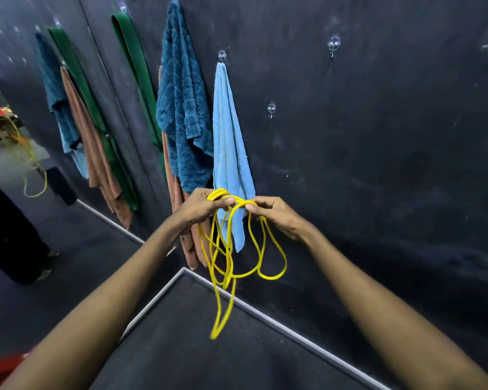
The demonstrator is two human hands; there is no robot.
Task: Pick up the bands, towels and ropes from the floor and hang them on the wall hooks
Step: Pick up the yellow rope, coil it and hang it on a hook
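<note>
Yellow rope (228,249) bunched in loops – left hand (200,211) and right hand (276,213) both pinching it, near the light blue towel (228,142).

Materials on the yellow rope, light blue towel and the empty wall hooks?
Yellow rope: looks like smooth rubbery or plastic cord, uniform, falls in springy loops.
Light blue towel: soft terry cloth, fuzzy matte nap.
Empty hook: probably clear glossy plastic; the dark wall shows through.
</note>
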